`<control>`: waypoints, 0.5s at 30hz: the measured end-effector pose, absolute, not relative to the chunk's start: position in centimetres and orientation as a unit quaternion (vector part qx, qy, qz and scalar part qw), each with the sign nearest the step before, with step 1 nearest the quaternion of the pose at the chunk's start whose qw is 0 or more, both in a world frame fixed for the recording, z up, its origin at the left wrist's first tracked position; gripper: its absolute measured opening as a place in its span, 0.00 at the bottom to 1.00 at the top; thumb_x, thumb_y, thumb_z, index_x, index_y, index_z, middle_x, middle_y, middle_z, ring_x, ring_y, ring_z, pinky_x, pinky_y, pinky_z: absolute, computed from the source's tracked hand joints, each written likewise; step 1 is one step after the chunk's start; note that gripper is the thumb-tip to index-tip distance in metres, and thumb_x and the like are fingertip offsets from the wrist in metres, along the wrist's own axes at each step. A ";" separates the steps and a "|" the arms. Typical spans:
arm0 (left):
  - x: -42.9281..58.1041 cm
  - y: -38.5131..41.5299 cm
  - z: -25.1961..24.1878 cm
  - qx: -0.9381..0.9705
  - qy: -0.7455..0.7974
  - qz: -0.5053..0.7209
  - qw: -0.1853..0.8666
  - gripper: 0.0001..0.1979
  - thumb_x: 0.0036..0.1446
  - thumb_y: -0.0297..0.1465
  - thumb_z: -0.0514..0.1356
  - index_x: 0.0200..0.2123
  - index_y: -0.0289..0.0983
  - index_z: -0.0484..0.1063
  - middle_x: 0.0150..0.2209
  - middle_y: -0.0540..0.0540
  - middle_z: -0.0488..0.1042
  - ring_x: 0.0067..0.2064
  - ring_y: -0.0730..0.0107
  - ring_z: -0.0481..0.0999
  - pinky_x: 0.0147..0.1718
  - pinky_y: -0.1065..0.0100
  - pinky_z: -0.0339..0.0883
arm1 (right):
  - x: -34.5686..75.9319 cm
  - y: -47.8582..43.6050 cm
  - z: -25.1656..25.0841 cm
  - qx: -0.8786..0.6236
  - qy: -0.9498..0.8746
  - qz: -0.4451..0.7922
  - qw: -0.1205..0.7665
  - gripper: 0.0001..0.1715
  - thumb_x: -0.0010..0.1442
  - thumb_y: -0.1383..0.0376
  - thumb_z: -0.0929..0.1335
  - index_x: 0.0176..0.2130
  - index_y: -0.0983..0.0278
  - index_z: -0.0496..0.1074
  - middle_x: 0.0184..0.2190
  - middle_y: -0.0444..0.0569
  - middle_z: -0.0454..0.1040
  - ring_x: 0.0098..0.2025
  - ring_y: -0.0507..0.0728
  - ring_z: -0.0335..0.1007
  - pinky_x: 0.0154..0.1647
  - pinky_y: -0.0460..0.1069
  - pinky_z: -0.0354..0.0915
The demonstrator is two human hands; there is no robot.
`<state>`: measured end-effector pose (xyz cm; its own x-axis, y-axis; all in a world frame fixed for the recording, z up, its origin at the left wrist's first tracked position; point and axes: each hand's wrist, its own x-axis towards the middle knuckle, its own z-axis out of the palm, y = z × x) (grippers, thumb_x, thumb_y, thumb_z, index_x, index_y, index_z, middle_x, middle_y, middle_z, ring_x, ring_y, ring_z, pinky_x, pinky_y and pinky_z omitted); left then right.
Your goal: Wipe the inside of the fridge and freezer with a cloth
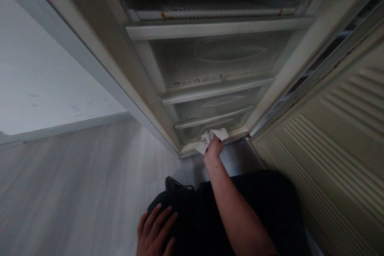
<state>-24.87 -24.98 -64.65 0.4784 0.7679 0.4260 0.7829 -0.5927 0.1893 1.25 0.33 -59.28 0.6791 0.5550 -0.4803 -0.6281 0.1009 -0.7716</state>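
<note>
Two hands are in view, and your right hand [213, 153] is the one forward at the freezer, much nearer to it than your left. Its fingers [215, 142] are curled shut around a crumpled white cloth [207, 141], though you can't tell whether that is paper or fabric. The cloth bunches out on both sides of the fingers, its longer run lying roughly sideways, and it presses against the lower edge of the lowest clear plastic drawer [210, 125] of an upright freezer [270, 88]. Above the fingers, more drawers stack up; their cloudy fronts hide whatever is inside. To the right of the fingers stands the open freezer door [318, 176], with its ribbed liner. Well below and left of them, your left hand [156, 230] lies open on your dark clothing [192, 216], fingers spread and holding nothing. A pale wood-look floor [75, 176] runs off to the left.
</note>
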 end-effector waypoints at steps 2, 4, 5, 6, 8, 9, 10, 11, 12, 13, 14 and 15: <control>-24.8 -25.0 -64.5 -0.858 -0.455 -0.238 0.012 0.25 0.57 0.36 0.59 0.59 0.46 0.72 0.58 0.44 0.76 0.70 0.50 0.60 0.73 0.46 0.40 | 3.2 -0.7 -60.0 -0.563 0.030 0.352 0.747 0.23 0.55 0.59 0.68 0.49 0.59 0.62 0.47 0.49 0.74 0.45 0.55 0.75 0.45 0.52 0.74; -24.7 -25.0 -64.4 -0.856 -0.460 -0.235 0.008 0.25 0.57 0.35 0.58 0.59 0.46 0.71 0.58 0.44 0.76 0.70 0.49 0.60 0.73 0.46 0.41 | 3.4 -1.5 -60.3 -0.581 0.021 0.328 0.745 0.27 0.53 0.59 0.69 0.51 0.60 0.61 0.52 0.52 0.73 0.50 0.56 0.73 0.51 0.53 0.72; -24.7 -25.0 -64.4 -0.856 -0.461 -0.235 0.007 0.26 0.57 0.35 0.58 0.60 0.46 0.71 0.58 0.44 0.76 0.70 0.49 0.60 0.73 0.45 0.41 | 2.6 -1.8 -60.2 -0.585 0.012 0.328 0.742 0.27 0.53 0.59 0.70 0.51 0.60 0.62 0.53 0.53 0.73 0.51 0.57 0.73 0.54 0.54 0.71; -24.6 -25.0 -64.3 -0.856 -0.460 -0.234 0.006 0.26 0.57 0.35 0.59 0.60 0.46 0.71 0.58 0.44 0.76 0.70 0.49 0.60 0.73 0.45 0.41 | 1.3 -2.1 -60.0 -0.584 -0.004 0.338 0.738 0.27 0.53 0.58 0.70 0.51 0.61 0.64 0.53 0.54 0.74 0.52 0.58 0.73 0.57 0.55 0.69; -24.6 -25.0 -64.3 -0.857 -0.458 -0.236 0.005 0.26 0.57 0.35 0.59 0.60 0.46 0.71 0.58 0.44 0.75 0.70 0.49 0.60 0.73 0.45 0.41 | -2.6 -2.6 -59.6 -0.571 -0.063 0.385 0.722 0.28 0.56 0.55 0.69 0.53 0.62 0.66 0.55 0.56 0.74 0.55 0.60 0.72 0.63 0.59 0.65; -24.7 -25.0 -64.3 -0.858 -0.456 -0.237 0.004 0.26 0.57 0.35 0.59 0.60 0.46 0.71 0.59 0.45 0.75 0.70 0.49 0.60 0.73 0.45 0.41 | -4.9 -2.7 -59.3 -0.560 -0.097 0.414 0.710 0.30 0.58 0.52 0.68 0.56 0.63 0.66 0.58 0.57 0.72 0.58 0.60 0.70 0.66 0.60 0.61; -24.8 -25.0 -64.3 -0.858 -0.455 -0.238 0.004 0.26 0.57 0.35 0.59 0.60 0.46 0.71 0.59 0.45 0.75 0.70 0.49 0.60 0.73 0.46 0.41 | -7.1 -2.8 -59.0 -0.550 -0.129 0.440 0.698 0.35 0.59 0.49 0.67 0.59 0.63 0.64 0.62 0.58 0.69 0.62 0.61 0.67 0.68 0.61 0.57; -24.9 -25.0 -64.4 -0.860 -0.452 -0.238 0.005 0.27 0.56 0.34 0.59 0.60 0.45 0.71 0.59 0.44 0.75 0.70 0.49 0.60 0.73 0.46 0.40 | -9.0 -2.7 -58.9 -0.543 -0.151 0.455 0.689 0.39 0.60 0.47 0.67 0.63 0.64 0.61 0.66 0.60 0.64 0.66 0.62 0.62 0.71 0.61 0.53; -25.1 -24.9 -64.4 -0.862 -0.448 -0.238 0.010 0.27 0.56 0.34 0.59 0.60 0.45 0.71 0.59 0.44 0.75 0.70 0.50 0.59 0.74 0.47 0.40 | -10.4 -2.6 -58.8 -0.541 -0.164 0.461 0.684 0.43 0.60 0.46 0.66 0.66 0.65 0.57 0.69 0.61 0.59 0.69 0.62 0.57 0.72 0.61 0.49; -25.3 -24.8 -64.5 -0.867 -0.439 -0.237 0.018 0.27 0.55 0.34 0.60 0.60 0.44 0.71 0.59 0.43 0.75 0.71 0.50 0.58 0.74 0.47 0.39 | -11.4 -2.4 -58.9 -0.544 -0.171 0.456 0.683 0.46 0.61 0.45 0.66 0.67 0.67 0.55 0.70 0.63 0.56 0.72 0.63 0.52 0.73 0.61 0.46; -25.5 -24.6 -64.6 -0.873 -0.426 -0.233 0.028 0.27 0.55 0.35 0.60 0.59 0.43 0.72 0.58 0.43 0.75 0.72 0.50 0.56 0.74 0.48 0.38 | -11.7 -2.2 -59.1 -0.550 -0.174 0.447 0.684 0.47 0.61 0.44 0.65 0.68 0.68 0.54 0.71 0.64 0.54 0.73 0.63 0.48 0.74 0.61 0.43; -25.7 -24.5 -64.7 -0.881 -0.413 -0.229 0.040 0.28 0.54 0.35 0.61 0.59 0.42 0.72 0.58 0.42 0.75 0.72 0.50 0.55 0.75 0.48 0.37 | -11.4 -1.9 -59.4 -0.551 -0.181 0.441 0.685 0.47 0.62 0.44 0.64 0.68 0.69 0.54 0.70 0.64 0.54 0.75 0.63 0.43 0.75 0.61 0.40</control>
<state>-25.75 -24.47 -64.71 0.5543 0.7088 0.4363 0.7452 -0.6561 0.1191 -11.42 -1.88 -59.38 0.5459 0.8038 -0.2364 -0.4042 0.0055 -0.9146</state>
